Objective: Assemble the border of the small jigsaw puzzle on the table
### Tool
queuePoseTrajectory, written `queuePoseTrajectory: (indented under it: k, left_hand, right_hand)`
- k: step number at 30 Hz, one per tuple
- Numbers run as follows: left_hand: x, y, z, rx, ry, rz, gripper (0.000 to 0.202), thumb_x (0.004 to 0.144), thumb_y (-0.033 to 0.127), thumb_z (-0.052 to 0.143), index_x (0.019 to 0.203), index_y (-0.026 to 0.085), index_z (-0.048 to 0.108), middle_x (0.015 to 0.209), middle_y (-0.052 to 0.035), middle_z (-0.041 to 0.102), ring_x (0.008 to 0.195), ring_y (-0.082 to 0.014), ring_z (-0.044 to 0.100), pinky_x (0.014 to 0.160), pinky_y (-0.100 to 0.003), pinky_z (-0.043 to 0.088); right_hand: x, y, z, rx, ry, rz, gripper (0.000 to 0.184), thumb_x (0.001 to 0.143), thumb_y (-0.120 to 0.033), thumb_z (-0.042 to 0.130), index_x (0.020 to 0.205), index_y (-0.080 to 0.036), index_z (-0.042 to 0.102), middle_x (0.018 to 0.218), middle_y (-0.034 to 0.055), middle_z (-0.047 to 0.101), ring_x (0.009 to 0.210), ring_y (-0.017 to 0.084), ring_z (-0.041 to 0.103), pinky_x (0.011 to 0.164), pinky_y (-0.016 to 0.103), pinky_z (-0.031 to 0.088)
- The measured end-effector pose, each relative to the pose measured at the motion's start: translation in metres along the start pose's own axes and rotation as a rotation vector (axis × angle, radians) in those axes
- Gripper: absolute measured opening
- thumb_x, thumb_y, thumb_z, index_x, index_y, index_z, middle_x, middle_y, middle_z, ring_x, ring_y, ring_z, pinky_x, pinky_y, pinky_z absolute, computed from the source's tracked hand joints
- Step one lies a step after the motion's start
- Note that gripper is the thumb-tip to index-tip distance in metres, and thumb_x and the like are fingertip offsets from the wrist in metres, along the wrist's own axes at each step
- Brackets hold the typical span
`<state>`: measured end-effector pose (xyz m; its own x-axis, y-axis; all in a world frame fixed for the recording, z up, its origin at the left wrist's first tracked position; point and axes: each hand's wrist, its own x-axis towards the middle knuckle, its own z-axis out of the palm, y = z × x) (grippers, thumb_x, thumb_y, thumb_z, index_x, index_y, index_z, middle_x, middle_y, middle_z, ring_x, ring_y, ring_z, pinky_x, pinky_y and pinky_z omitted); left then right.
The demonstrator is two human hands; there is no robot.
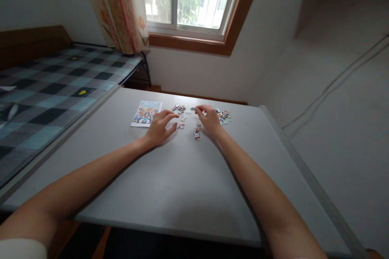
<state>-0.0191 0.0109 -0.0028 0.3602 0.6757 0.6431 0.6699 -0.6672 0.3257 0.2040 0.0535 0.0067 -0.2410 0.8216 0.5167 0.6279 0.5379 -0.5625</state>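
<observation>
Over the table [167, 194], your empty left hand [159, 126] spreads; your right hand [209, 118] pinches a dark piece [192, 109]. One strip [197, 132] seems laid; loose piles [225, 117] remain.

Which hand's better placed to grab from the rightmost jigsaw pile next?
Probably the right hand: it's beside that jigsaw pile, though its fingers may hold a piece. The left hand is farther, by the picture sheet.

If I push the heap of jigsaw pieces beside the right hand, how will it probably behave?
The heap of jigsaw pieces would probably scatter, since its pieces look loose. Single pieces seem likely to slide rather than roll, being flat, on the smooth-looking table.
</observation>
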Motion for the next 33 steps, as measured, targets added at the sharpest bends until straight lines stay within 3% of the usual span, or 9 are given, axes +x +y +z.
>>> queuePoseTrajectory:
  k: [6,12,16,19,26,33]
  left_hand:
    - [-0.001,-0.003,0.003,0.019,-0.006,0.025,0.012,0.089,0.023,0.055,0.096,0.022,0.064,0.103,-0.0045,0.062,0.098,-0.019,0.058,0.09,-0.037,0.041]
    - [-0.001,-0.004,0.003,0.058,-0.035,0.038,0.011,0.089,0.024,0.055,0.09,0.022,0.066,0.104,-0.0051,0.062,0.093,-0.0179,0.058,0.087,-0.037,0.041]
    - [-0.001,-0.005,0.004,0.077,-0.043,0.025,0.011,0.088,0.023,0.055,0.089,0.021,0.066,0.101,-0.0044,0.063,0.091,-0.0175,0.06,0.086,-0.036,0.04]
    - [-0.001,-0.005,0.005,0.084,-0.065,0.014,0.012,0.089,0.024,0.054,0.089,0.021,0.066,0.1,-0.0041,0.064,0.087,-0.0165,0.061,0.084,-0.036,0.039]
    - [0.001,-0.001,0.002,0.085,-0.109,0.014,0.014,0.089,0.024,0.052,0.088,0.021,0.066,0.092,-0.0028,0.067,0.085,-0.0167,0.061,0.083,-0.036,0.037]
    - [0.001,-0.002,0.001,0.091,-0.113,-0.013,0.015,0.089,0.024,0.052,0.087,0.022,0.066,0.092,-0.0024,0.069,0.086,-0.0168,0.062,0.084,-0.036,0.037]
  right_hand:
    - [0.028,0.034,-0.014,-0.328,-0.018,0.388,0.021,0.085,-0.029,0.055,0.083,-0.021,0.074,0.089,0.0073,0.074,0.09,0.023,0.064,0.085,0.037,0.042]
    - [0.037,0.037,0.001,-0.286,-0.121,0.532,0.018,0.08,-0.028,0.059,0.084,-0.021,0.076,0.089,0.0072,0.074,0.088,0.023,0.066,0.083,0.036,0.044]
    - [0.035,0.038,0.005,-0.334,-0.07,0.482,0.023,0.081,-0.022,0.056,0.094,-0.021,0.076,0.097,0.0084,0.072,0.092,0.024,0.063,0.084,0.038,0.044]
    - [0.027,0.036,0.006,-0.353,-0.052,0.361,0.028,0.084,-0.017,0.051,0.095,-0.021,0.076,0.103,0.0091,0.069,0.095,0.023,0.059,0.086,0.038,0.044]
    - [-0.002,0.024,0.013,-0.389,-0.073,0.148,0.028,0.089,-0.035,0.053,0.095,-0.021,0.076,0.11,0.0107,0.066,0.102,0.029,0.049,0.091,0.046,0.039]
    - [-0.011,0.02,0.012,-0.305,-0.049,0.117,0.024,0.089,-0.03,0.054,0.095,-0.022,0.076,0.109,0.0071,0.068,0.104,0.028,0.047,0.095,0.044,0.038]
